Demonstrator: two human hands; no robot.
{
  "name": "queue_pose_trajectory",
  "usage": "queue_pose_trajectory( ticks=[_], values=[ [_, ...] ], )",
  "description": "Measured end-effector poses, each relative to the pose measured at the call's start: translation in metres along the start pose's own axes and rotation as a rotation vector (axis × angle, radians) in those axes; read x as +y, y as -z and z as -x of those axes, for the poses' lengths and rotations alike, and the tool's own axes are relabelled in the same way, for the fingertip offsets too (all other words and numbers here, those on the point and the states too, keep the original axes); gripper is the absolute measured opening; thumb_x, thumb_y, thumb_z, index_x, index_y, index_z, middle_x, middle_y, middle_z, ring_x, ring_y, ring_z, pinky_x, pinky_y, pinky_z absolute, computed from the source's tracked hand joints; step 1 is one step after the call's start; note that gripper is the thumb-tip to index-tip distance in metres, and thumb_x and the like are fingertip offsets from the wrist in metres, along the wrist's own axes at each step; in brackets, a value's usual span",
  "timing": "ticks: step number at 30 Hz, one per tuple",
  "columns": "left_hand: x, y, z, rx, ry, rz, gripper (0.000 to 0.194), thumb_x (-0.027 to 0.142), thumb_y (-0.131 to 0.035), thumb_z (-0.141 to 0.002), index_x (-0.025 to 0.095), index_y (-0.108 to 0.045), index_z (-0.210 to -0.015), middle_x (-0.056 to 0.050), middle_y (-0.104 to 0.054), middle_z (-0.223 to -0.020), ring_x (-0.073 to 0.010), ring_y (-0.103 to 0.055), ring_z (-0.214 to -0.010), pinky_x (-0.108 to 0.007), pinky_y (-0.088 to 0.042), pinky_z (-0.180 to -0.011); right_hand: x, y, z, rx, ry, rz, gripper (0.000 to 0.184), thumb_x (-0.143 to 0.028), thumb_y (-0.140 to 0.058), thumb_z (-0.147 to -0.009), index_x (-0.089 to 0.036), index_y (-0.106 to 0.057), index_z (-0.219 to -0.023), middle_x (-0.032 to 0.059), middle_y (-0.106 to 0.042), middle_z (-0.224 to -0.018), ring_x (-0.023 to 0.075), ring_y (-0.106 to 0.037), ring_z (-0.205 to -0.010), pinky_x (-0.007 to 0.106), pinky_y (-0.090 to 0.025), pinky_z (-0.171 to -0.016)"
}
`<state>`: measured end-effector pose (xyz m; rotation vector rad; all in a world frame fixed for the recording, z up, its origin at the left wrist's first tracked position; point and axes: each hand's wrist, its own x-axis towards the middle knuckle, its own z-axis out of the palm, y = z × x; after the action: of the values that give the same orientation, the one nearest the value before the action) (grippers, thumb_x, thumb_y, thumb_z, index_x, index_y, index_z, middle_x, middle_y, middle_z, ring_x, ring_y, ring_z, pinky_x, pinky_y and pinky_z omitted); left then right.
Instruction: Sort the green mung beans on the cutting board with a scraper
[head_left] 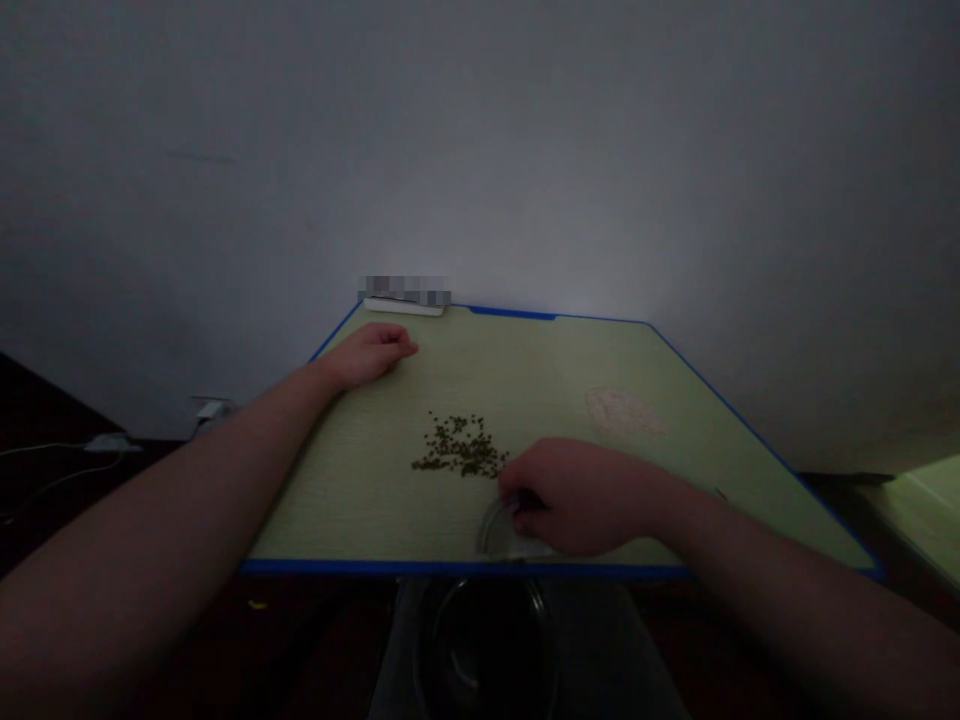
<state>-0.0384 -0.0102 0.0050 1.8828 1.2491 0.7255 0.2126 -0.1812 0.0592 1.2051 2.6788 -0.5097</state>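
My left hand (367, 356) rests on the far part of a pale green board (360, 500) with a blue edge, its fingers curled and holding nothing. Small dark green mung beans (459, 446) lie in a loose scatter mid-board, a little way from both hands. My right hand (577, 497) grips the rim of a round transparent dish (496, 532) near the board's front edge, and the hand hides much of the dish.
A pale, powdery patch (622, 410) marks the board's right side. Below the front edge sits a dark glass bowl (484, 640). A white strip (403, 306) lies at the far edge against a wall (480, 150). Cables (67, 462) run along the dark left side.
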Motion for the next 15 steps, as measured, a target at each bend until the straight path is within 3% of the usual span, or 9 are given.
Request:
queue_pose_trajectory(
  ticks=[10,15],
  values=[
    [0.003,0.0,0.001,0.01,-0.003,-0.041,0.029,0.043,-0.051,-0.073,0.018,-0.043,-0.06,0.006,-0.034,-0.044,-0.006,-0.029,-0.039,-0.022,-0.023,-0.041,0.005,-0.002,0.005,-0.065,0.003,-0.232,0.008,-0.019,-0.056,-0.069,-0.016,-0.063,-0.074,-0.0024,-0.059,-0.063,0.0081,-0.046,-0.054,0.02,-0.027,-0.047],
    [0.003,0.001,0.001,0.026,-0.018,-0.059,0.03,0.042,-0.052,-0.072,0.017,-0.043,-0.058,0.006,-0.035,-0.044,-0.006,-0.03,-0.039,-0.022,-0.023,-0.042,-0.006,-0.012,0.027,0.068,-0.05,-0.302,0.005,-0.017,-0.055,-0.073,-0.018,-0.059,-0.07,-0.0041,-0.057,-0.061,0.008,-0.047,-0.054,0.02,-0.03,-0.047]
  ],
)
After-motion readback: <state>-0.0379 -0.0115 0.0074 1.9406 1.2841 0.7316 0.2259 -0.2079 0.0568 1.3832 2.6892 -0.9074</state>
